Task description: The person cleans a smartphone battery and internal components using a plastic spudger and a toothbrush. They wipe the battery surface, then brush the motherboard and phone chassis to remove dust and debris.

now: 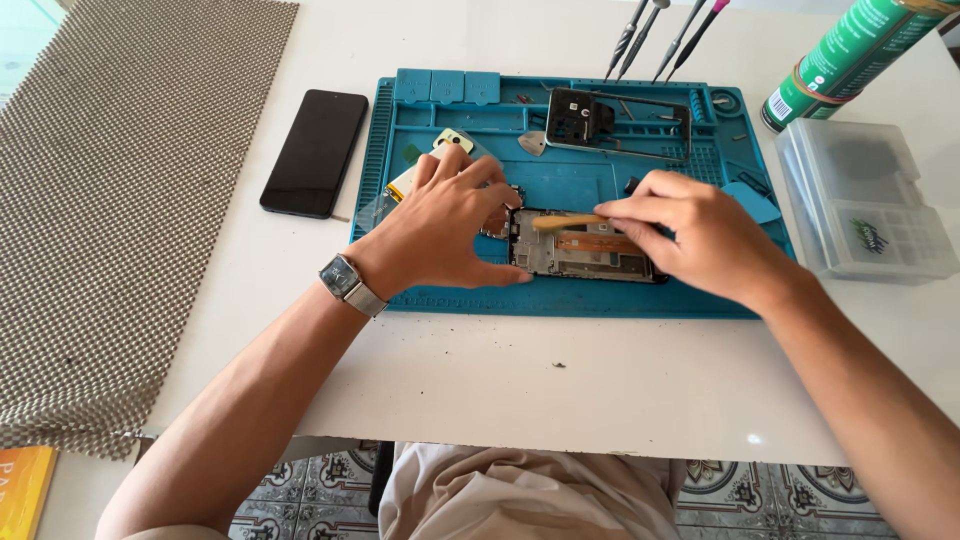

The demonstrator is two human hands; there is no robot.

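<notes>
Both hands [560,230] on opened phone [585,255], right pinching tan stick [568,221], green can [850,55] beyond.

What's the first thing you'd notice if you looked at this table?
Two hands meet over an opened phone in the middle of a bright blue mat: the left hand steadies it, the right hand holds a yellowish stick to it. A whole black phone lies left of the mat.

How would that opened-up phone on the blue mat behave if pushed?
The opened phone looks flat and thin, so probably light and stiff. The left hand presses beside it, suggesting it could slide. Its bare inner parts look fragile.
</notes>
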